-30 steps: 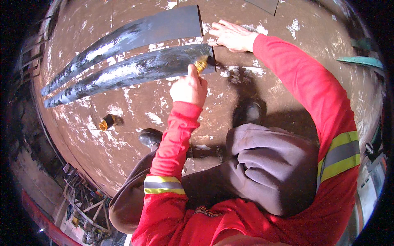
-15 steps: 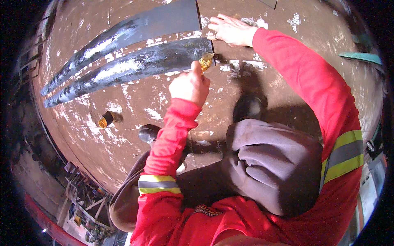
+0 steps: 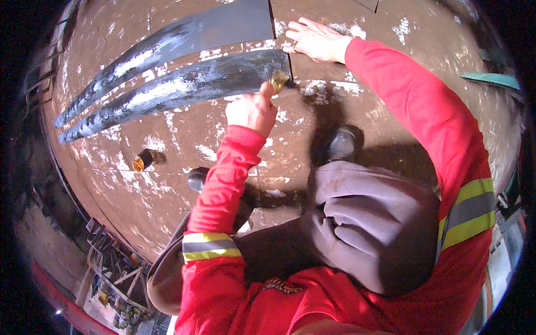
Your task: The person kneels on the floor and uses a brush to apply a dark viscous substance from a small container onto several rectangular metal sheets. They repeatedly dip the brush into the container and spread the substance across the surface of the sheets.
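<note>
In my left hand (image 3: pixel 251 111), fingers closed with the thumb up, is a paintbrush (image 3: pixel 280 81) with pale golden bristles. Its bristles touch or hover just over the right end of the nearer long dark strip (image 3: pixel 212 78); I cannot tell which. That strip looks dark and glossy, with whitish streaks. A second grey strip (image 3: pixel 218 28) lies beyond it, streaked along its left part. My right hand (image 3: pixel 315 40) rests flat with fingers spread on the brown surface, just past the strips' right ends, holding nothing.
A small dark cup (image 3: pixel 144 159), yellow-orange inside, is on the brown, white-flecked surface (image 3: pixel 190 151) to the left. My boots (image 3: pixel 343 144) and bent knee (image 3: pixel 374 218) are close by. A green piece (image 3: pixel 491 79) lies at the far right. Metal frames and clutter (image 3: pixel 117 279) show at the lower left.
My left hand and forearm have shifted slightly left. The brush bristles appear more fanned out over the strip's end. My right hand stays in nearly the same place.
</note>
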The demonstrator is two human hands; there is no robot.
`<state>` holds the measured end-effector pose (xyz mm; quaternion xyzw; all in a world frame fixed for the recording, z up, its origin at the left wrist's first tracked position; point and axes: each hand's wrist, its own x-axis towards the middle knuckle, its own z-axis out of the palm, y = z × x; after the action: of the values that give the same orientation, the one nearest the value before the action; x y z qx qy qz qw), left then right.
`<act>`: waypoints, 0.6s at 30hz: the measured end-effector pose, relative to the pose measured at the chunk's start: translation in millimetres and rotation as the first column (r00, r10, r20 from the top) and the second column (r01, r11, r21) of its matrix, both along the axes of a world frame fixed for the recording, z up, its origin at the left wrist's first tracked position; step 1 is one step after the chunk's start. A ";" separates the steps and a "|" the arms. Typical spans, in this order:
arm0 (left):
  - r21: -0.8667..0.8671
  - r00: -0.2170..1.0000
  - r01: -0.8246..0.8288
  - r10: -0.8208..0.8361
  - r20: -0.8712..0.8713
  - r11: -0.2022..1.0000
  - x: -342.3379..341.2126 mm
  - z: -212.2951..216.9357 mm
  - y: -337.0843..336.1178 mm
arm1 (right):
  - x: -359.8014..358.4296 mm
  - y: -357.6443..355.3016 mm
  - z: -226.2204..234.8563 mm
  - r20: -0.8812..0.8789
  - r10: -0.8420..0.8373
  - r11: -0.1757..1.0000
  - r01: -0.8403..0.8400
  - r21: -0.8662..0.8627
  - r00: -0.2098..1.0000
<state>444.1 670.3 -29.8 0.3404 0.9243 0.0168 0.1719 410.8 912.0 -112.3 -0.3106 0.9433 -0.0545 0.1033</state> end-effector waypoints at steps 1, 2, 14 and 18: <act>-0.047 1.000 0.012 -0.013 -0.024 0.999 1.3 -5.0 -7.2 | -1.0 -0.3 0.1 0.009 0.007 1.000 -0.007 0.002 1.000; -0.095 0.999 0.022 -0.026 -0.047 0.995 -0.8 -7.7 -18.3 | -2.6 -1.2 0.2 0.017 0.013 1.000 -0.013 0.002 1.000; 0.063 0.982 0.176 -0.170 -0.084 0.982 -70.4 -1.7 -11.1 | 5.0 -5.0 3.6 -0.004 0.007 1.000 -0.007 0.014 1.000; -0.120 0.978 0.171 -0.183 -0.096 0.978 -82.6 -19.7 -17.7 | 7.2 -5.2 -3.5 -0.089 0.000 1.000 -0.001 -0.009 0.996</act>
<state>361.5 652.6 -49.5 0.4118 0.8975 -0.0683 0.1421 417.9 906.8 -115.8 -0.3133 0.9467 -0.0450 0.0598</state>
